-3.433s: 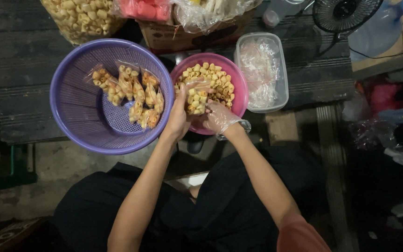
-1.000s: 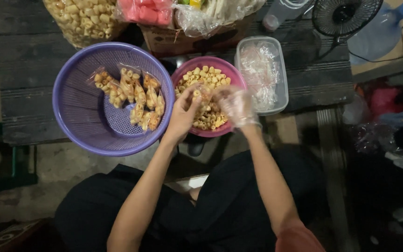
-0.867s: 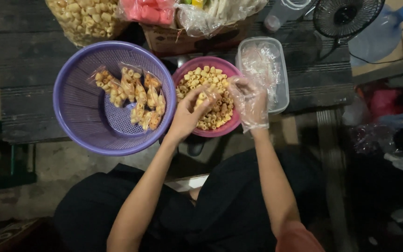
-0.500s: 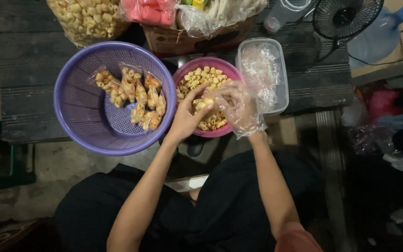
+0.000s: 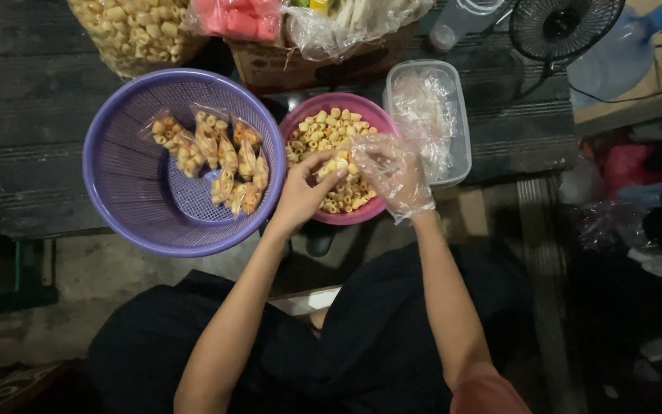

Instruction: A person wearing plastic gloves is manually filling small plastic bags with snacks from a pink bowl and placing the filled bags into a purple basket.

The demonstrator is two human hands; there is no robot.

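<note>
Your left hand (image 5: 300,195) is bare, fingers pinched together on the mouth of a small clear bag (image 5: 336,165), thumb on top; it sits right over the pink bowl (image 5: 383,126), and half a second ago it was in almost the same spot, so the bag has stayed put. Your right hand (image 5: 394,175), in its loose plastic glove, has come back from the clear tub side, where it was a second ago, and now curls closed just beside the bag's mouth; whether it holds any snacks inside the glove I cannot tell; the fingers are bunched, touching or nearly touching the left fingertips. So the change is this: right hand returned to the bag, both hands meeting over the bowl, which reads as another handful going in.

Outward now; the bowl is heaped with yellow tube snacks (image 5: 323,130); left of it, touching rims, the purple basket (image 5: 116,176) holds a cluster of filled packets (image 5: 216,157); right of the bowl stands the clear tub (image 5: 457,115) of empty bags; all on the dark desk (image 5: 32,100); a big sack of snacks (image 5: 136,31) sits at the far edge.
</note>
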